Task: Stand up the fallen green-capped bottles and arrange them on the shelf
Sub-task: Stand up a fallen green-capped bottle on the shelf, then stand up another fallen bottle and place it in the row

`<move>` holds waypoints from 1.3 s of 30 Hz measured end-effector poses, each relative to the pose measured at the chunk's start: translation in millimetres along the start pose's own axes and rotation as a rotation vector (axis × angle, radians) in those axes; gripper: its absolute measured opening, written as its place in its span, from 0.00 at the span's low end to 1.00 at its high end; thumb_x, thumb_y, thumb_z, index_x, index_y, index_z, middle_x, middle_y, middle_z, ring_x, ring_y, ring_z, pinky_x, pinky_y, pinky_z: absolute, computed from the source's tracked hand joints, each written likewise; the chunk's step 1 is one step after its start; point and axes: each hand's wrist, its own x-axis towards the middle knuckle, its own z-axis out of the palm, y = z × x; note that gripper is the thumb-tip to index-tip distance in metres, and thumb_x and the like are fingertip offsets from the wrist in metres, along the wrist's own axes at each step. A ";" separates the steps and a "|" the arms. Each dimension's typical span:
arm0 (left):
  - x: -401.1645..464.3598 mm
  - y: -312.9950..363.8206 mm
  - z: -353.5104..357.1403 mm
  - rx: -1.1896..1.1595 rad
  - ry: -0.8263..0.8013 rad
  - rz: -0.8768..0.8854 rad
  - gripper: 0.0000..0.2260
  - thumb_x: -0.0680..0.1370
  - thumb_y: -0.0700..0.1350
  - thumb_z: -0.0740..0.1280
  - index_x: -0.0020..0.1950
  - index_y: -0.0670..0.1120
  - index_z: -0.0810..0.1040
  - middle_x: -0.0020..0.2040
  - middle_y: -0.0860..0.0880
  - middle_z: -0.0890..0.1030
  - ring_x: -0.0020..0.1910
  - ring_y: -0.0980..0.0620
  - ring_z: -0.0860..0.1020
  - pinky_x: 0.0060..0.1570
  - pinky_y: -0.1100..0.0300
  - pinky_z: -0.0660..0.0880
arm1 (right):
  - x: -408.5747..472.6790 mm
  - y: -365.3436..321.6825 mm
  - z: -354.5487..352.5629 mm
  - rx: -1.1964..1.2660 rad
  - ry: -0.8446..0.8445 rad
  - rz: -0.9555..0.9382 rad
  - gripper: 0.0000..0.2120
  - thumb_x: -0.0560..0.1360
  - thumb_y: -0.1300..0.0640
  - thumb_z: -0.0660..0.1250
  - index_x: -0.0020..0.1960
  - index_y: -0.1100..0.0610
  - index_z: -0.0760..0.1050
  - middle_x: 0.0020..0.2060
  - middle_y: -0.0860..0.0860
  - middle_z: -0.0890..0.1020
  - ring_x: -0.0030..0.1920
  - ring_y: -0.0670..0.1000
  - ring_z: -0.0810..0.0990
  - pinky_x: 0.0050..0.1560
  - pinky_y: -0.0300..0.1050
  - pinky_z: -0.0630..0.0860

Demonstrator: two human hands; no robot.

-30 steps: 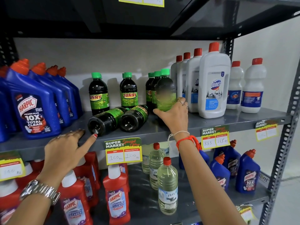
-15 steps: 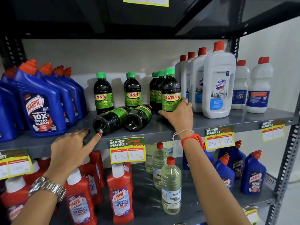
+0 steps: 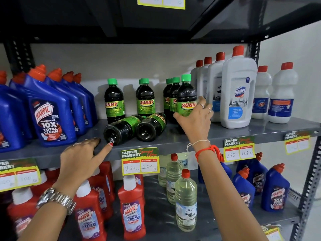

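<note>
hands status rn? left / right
Left hand: open, flat on the shelf edge, holding nothing.
Right hand: wrapped around the front upright Sunny bottle.

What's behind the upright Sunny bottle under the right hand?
Behind the front Sunny bottle, two more green-capped bottles stand in a row. Their lower halves are covered; anything further back is hidden.

A plain white wall (image 3: 139, 66) stands behind a dark grey metal shelving rack (image 3: 243, 133). Perforated dark uprights (image 3: 311, 180) rise at the right, nearer one and far one alike. Yellow-edged paper price tags (image 3: 140, 161) hang along the shelf fronts. Light glares off the underside of the upper shelf (image 3: 243, 20).
</note>
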 end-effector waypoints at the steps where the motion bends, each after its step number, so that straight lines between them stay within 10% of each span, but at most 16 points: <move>1: 0.0 0.1 -0.3 -0.001 -0.001 -0.005 0.32 0.71 0.67 0.49 0.57 0.46 0.80 0.54 0.45 0.82 0.48 0.43 0.80 0.35 0.56 0.68 | -3.8 -9.2 -2.0 0.030 0.081 -0.068 0.38 0.65 0.45 0.71 0.67 0.61 0.61 0.63 0.61 0.67 0.63 0.62 0.66 0.61 0.54 0.66; 5: -0.5 -0.3 -1.5 0.003 -0.003 -0.011 0.33 0.71 0.67 0.49 0.57 0.46 0.79 0.53 0.45 0.83 0.47 0.43 0.80 0.34 0.58 0.66 | -10.5 -49.1 -2.4 0.110 0.071 -0.341 0.23 0.69 0.50 0.67 0.58 0.63 0.71 0.54 0.59 0.76 0.56 0.61 0.73 0.57 0.53 0.70; 13: 0.5 -0.9 -2.1 0.002 -0.033 -0.031 0.36 0.69 0.69 0.45 0.59 0.48 0.78 0.56 0.46 0.81 0.50 0.44 0.79 0.40 0.56 0.71 | 17.4 -92.2 26.3 -0.295 -0.767 -0.039 0.24 0.76 0.45 0.61 0.64 0.62 0.70 0.62 0.59 0.75 0.56 0.58 0.77 0.58 0.49 0.73; 19: 0.9 -3.3 -1.8 0.009 -0.057 -0.026 0.34 0.70 0.68 0.46 0.53 0.47 0.80 0.49 0.46 0.83 0.46 0.44 0.80 0.37 0.56 0.70 | 19.0 -83.4 41.7 -0.079 -0.981 0.256 0.18 0.72 0.47 0.64 0.51 0.61 0.70 0.38 0.59 0.74 0.36 0.59 0.78 0.34 0.53 0.82; 27: 0.3 -2.5 -2.2 -0.017 -0.066 -0.008 0.32 0.71 0.67 0.49 0.49 0.46 0.81 0.43 0.46 0.84 0.40 0.45 0.80 0.33 0.58 0.68 | 11.4 -68.5 45.4 0.149 -0.906 0.377 0.18 0.69 0.44 0.68 0.48 0.58 0.72 0.37 0.54 0.76 0.34 0.51 0.75 0.19 0.35 0.73; 39: 0.5 -1.5 -2.3 -0.003 -0.055 -0.006 0.34 0.71 0.68 0.47 0.50 0.45 0.81 0.47 0.45 0.84 0.43 0.44 0.81 0.35 0.57 0.71 | 12.2 -74.9 33.7 0.108 -0.454 0.143 0.41 0.64 0.38 0.71 0.64 0.65 0.67 0.63 0.59 0.73 0.61 0.61 0.74 0.56 0.49 0.72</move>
